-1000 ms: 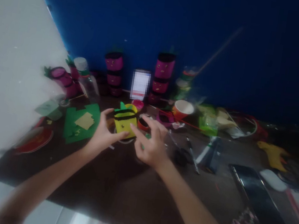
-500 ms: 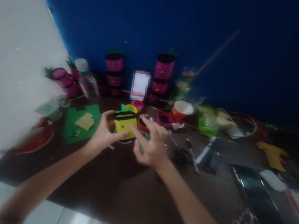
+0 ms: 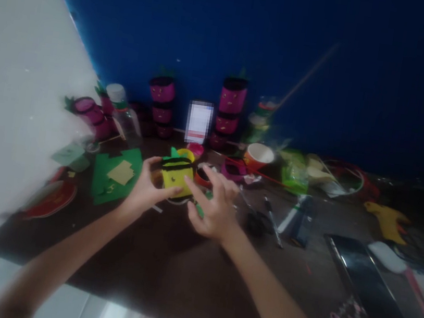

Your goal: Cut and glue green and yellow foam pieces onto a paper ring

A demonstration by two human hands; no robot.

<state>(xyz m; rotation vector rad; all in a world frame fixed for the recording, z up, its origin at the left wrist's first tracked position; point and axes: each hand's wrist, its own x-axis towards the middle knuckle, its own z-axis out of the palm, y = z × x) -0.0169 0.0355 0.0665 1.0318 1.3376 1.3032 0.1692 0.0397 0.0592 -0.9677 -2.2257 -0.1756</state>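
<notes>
A small yellow piece (image 3: pixel 177 179) with a black band along its top and a dark dot on its front is held above the dark table. My left hand (image 3: pixel 147 188) grips its left side, thumb across the lower front. The index fingertip of my right hand (image 3: pixel 215 207) touches the front of the yellow piece near its right edge, and the other fingers are apart. Something green pokes up behind the band. Under my right hand a small green item is partly hidden.
Green paper (image 3: pixel 101 177) lies at left. Tall purple figures (image 3: pixel 232 101), a bottle (image 3: pixel 126 123) and a phone (image 3: pixel 199 120) stand behind. To the right are a paper cup (image 3: pixel 258 157), a pen (image 3: pixel 273 221), a yellow glue gun (image 3: pixel 387 220) and a dark flat device (image 3: pixel 366 281).
My right hand has shifted very slightly left and its lower fingers have moved a little. My left hand keeps hold of the yellow piece, almost unmoved.
</notes>
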